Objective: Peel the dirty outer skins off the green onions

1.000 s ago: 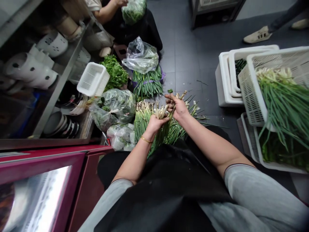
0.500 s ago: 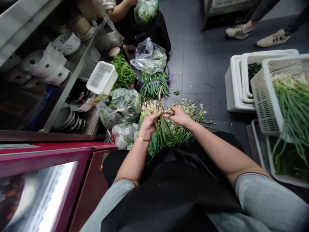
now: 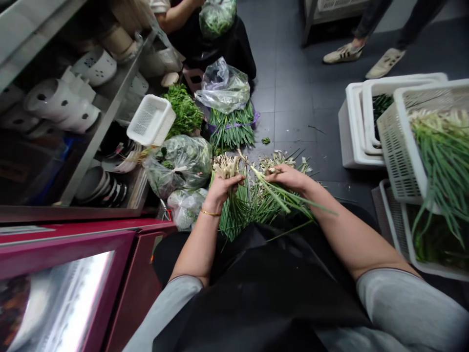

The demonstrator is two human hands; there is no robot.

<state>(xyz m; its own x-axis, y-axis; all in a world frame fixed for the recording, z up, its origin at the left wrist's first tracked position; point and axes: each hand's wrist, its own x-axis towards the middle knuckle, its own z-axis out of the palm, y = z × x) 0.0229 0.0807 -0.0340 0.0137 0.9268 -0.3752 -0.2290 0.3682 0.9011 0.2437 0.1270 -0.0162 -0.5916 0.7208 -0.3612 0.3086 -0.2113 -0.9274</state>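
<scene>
My left hand, a thin bracelet on its wrist, is wrapped round a bunch of scallions. Their pale root ends stick up above the fingers and their green leaves hang below. To the right, my right hand is closed on a few scallion stalks, which slant down to the right across its wrist. Loose scallions lie beneath and between both hands, with dry peelings among them. My right fingertips are partly hidden.
Bagged vegetables, leafy greens and a white basket stand left, beside a shelf. Tied scallions lie ahead. Crates of greens stand right. One person sits ahead; another's shoes show at upper right.
My hands have moved apart, the right one drawing a few stalks away to the right. Those stalks now lie slanted. The shoes at upper right have shifted left.
</scene>
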